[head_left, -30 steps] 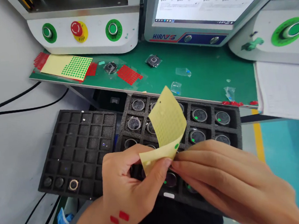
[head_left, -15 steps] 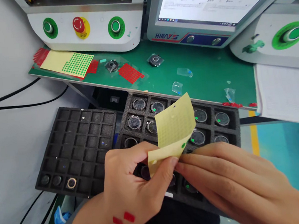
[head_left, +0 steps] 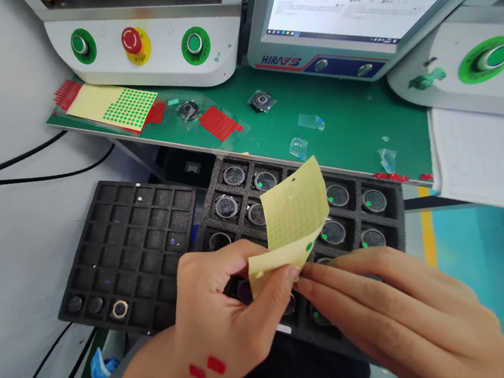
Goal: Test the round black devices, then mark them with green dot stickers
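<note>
My left hand (head_left: pixel 228 310) pinches a bent yellow sticker sheet (head_left: pixel 296 211) between thumb and fingers; one green dot shows near its folded edge. At the sheet's lower edge, against the left thumb, are the fingertips of my right hand (head_left: pixel 397 306), its fingers pressed together. Whatever lies between those right fingertips is hidden. Two red stickers (head_left: pixel 215 365) are stuck on the back of my left hand. Beneath both hands lies a black foam tray (head_left: pixel 356 200) with round watch faces (head_left: pixel 374 201) in its cells, several bearing green dots.
To the left is a second black tray (head_left: pixel 123 243) with a few round pieces at its near edge. The green shelf (head_left: pixel 353 126) carries another dot sheet (head_left: pixel 105 105), red stickers (head_left: pixel 219 124) and plastic film scraps (head_left: pixel 299 147). Behind stand a button panel (head_left: pixel 159 61) and a monitor (head_left: pixel 328 9).
My right hand has shifted slightly down, uncovering a bit more of the watch faces behind it. My left hand and the sheet stay almost still.
</note>
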The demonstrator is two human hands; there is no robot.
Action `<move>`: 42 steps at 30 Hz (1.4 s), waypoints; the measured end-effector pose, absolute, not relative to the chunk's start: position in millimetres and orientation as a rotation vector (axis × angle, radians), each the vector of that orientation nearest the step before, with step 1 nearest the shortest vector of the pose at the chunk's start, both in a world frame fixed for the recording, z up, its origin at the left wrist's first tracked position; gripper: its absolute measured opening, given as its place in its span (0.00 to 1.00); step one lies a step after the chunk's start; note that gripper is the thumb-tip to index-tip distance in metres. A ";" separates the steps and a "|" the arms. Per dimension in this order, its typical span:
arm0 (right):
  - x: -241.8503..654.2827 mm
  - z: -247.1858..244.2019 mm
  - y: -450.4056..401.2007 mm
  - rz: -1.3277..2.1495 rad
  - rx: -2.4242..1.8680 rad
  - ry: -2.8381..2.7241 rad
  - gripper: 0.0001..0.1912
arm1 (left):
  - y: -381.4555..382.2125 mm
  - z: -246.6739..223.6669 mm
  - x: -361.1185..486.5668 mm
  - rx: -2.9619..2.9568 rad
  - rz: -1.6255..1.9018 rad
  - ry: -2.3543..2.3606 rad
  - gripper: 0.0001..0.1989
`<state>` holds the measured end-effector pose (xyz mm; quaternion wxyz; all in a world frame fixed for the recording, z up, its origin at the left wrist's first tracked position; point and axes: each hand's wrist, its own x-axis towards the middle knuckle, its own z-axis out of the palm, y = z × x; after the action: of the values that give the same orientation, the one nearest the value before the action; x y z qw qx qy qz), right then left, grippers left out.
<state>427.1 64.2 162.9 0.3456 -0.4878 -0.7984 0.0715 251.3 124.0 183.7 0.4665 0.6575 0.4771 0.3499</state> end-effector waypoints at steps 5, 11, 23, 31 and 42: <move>426.4 161.6 60.2 0.179 -1.307 -2.072 0.18 | 124.2 181.4 251.7 1.526 0.833 1.166 0.10; 430.7 161.9 59.4 0.243 -1.275 -2.072 0.18 | 123.7 180.4 252.8 1.422 0.822 1.158 0.08; 432.0 160.2 60.6 0.194 -1.268 -2.069 0.17 | 122.3 181.8 254.2 1.411 0.807 1.161 0.11; 428.4 156.1 58.2 0.161 -1.259 -2.011 0.15 | 121.9 182.2 255.2 1.372 0.784 1.144 0.11; 426.6 156.1 58.2 0.129 -1.269 -2.035 0.17 | 120.9 180.8 253.5 1.353 0.744 1.136 0.11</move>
<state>426.6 58.2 156.1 0.3616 -0.4925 -0.7900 0.0499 253.5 120.9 180.8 0.5747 0.5775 0.4851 0.3177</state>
